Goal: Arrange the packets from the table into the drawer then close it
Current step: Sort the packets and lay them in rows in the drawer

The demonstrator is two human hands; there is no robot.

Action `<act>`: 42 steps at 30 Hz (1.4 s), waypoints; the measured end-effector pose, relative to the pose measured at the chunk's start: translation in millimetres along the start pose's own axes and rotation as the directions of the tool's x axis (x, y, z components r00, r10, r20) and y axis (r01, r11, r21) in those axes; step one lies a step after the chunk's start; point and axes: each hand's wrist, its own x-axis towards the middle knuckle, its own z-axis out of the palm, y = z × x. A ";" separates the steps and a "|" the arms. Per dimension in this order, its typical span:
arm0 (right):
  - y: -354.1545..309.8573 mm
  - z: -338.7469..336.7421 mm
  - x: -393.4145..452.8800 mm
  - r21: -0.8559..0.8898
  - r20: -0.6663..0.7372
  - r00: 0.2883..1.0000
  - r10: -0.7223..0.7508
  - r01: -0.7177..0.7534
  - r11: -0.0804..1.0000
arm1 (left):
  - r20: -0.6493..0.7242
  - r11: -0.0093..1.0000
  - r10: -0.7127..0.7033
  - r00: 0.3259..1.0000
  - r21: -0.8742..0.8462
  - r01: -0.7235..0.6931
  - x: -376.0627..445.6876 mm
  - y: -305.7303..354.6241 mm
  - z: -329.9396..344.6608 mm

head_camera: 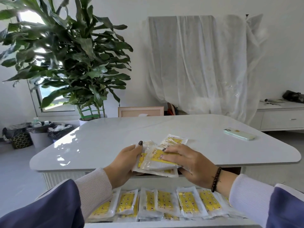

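Observation:
A stack of clear packets with yellow printed inserts [154, 163] sits at the near edge of the white table [115, 139]. My left hand [125, 163] grips the stack's left side, thumb on top. My right hand [189, 160] lies over its right side, fingers spread on top and thumb tucked under the stack. One more packet [175, 139] lies on the table just behind the stack. Below the table edge the drawer [148, 225] is pulled out, holding a row of several of the same packets [164, 203] side by side.
A pale green phone [239, 134] lies on the table's far right. A large potted plant [69, 63] stands beyond the left corner, bins [41, 134] on the floor left of it. A white-draped object [205, 63] and a low cabinet [279, 117] stand behind.

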 end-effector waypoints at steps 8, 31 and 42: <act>-9.3 5.0 0.8 0.177 0.168 0.969 0.179 -0.208 0.962 | 0.192 0.995 0.064 0.979 0.061 -0.077 -4.5 -10.7 -10.7; -22.6 50.5 -4.9 0.614 0.349 0.448 0.823 -0.773 0.160 | 0.286 0.919 -0.029 0.958 0.385 -0.087 19.3 -43.7 -21.4; 56.3 63.0 28.8 0.008 0.070 0.751 0.656 -0.658 0.753 | -0.206 0.974 0.132 0.970 0.207 -0.088 45.4 -47.0 -57.1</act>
